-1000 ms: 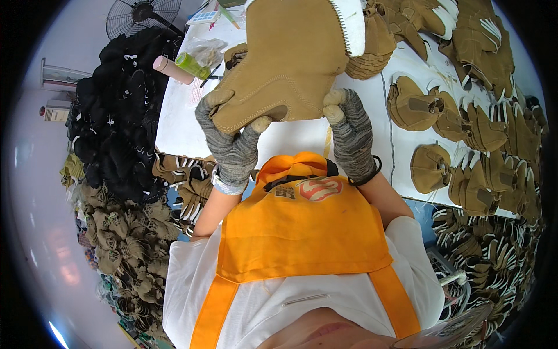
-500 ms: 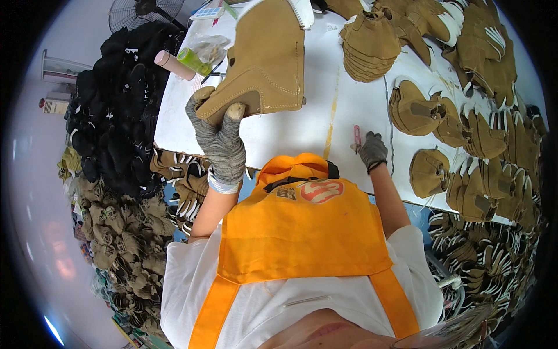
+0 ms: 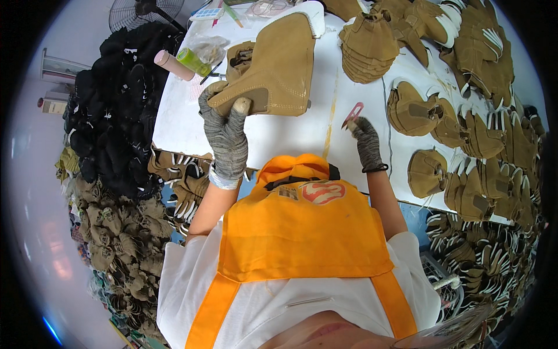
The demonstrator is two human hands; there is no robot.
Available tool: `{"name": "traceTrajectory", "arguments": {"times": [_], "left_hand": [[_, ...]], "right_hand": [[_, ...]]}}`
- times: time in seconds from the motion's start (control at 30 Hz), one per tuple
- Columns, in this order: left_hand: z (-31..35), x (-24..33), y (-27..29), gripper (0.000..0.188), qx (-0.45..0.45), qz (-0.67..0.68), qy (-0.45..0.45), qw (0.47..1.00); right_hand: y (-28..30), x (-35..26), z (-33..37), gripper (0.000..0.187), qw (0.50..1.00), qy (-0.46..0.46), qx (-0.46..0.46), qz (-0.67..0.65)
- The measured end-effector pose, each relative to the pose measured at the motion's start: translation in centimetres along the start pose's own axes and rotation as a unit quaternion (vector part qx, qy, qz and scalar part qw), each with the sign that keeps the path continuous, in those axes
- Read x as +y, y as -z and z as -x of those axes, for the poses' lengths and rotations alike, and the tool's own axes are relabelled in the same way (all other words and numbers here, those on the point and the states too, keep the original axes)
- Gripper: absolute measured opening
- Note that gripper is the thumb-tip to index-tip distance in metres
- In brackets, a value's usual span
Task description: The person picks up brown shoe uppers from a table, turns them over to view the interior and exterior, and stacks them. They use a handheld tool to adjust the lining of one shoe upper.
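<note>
My left hand (image 3: 227,139), in a grey knitted glove with bare-looking light fingertips, pinches the lower edge of a brown boot upper (image 3: 283,65). The upper is raised over the white table, its white-edged top pointing away from me and its stitched seams showing. On the right, my right hand (image 3: 367,144), also in a grey glove, grips a small pair of pink thread snips (image 3: 355,111). The snips point up and left, apart from the upper. Part of their blades is hidden by the fingers.
Stacks of brown uppers (image 3: 367,46) cover the right side of the white table (image 3: 279,136). A pink bottle (image 3: 173,64), a green bottle (image 3: 193,60) and a clear plastic bag (image 3: 209,47) stand at the left. Beyond the left edge rises a black pile (image 3: 116,110).
My right hand has lifted the pink snips off the table and turned them up. My left hand has shifted slightly right, tilting the upper so more of its far side shows.
</note>
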State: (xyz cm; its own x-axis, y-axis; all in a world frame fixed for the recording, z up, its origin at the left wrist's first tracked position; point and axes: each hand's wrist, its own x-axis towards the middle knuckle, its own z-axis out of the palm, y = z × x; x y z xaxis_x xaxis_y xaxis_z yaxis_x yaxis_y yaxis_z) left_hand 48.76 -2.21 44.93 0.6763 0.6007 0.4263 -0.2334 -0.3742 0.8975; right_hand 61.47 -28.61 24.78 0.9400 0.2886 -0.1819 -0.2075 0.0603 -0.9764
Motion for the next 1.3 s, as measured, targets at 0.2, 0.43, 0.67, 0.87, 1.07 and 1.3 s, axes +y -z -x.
{"name": "traceTrajectory", "arguments": {"times": [0.2, 0.43, 0.67, 0.87, 1.07, 1.3], "left_hand": [[0.7, 0.0, -0.9, 0.042, 0.011, -0.007, 0.024, 1.000], [2.7, -0.4, -2.3, 0.050, -0.040, -0.034, 0.029, 0.998], [3.7, 0.6, -2.6, 0.036, -0.040, -0.110, -0.070, 0.991], [2.8, 0.6, -2.5, 0.037, -0.092, -0.178, -0.232, 0.952], [1.5, 0.1, -2.1, 0.040, -0.081, -0.217, -0.353, 0.906], [0.1, -0.4, -1.6, 0.044, -0.131, -0.265, -0.403, 0.866]], "right_hand": [[-3.0, -9.2, 3.6, 0.036, 0.976, 0.089, -0.105, -0.170], [-6.3, -16.2, 6.0, 0.046, 0.993, 0.103, -0.055, -0.028], [-8.4, -19.0, 6.9, 0.037, 0.934, 0.282, 0.013, 0.219], [-10.4, -18.0, 6.2, 0.038, 0.884, 0.369, 0.068, 0.278], [-10.3, -19.0, 6.5, 0.037, 0.900, 0.324, 0.085, 0.280], [-10.2, -18.5, 5.7, 0.035, 0.904, 0.360, 0.099, 0.210]]}}
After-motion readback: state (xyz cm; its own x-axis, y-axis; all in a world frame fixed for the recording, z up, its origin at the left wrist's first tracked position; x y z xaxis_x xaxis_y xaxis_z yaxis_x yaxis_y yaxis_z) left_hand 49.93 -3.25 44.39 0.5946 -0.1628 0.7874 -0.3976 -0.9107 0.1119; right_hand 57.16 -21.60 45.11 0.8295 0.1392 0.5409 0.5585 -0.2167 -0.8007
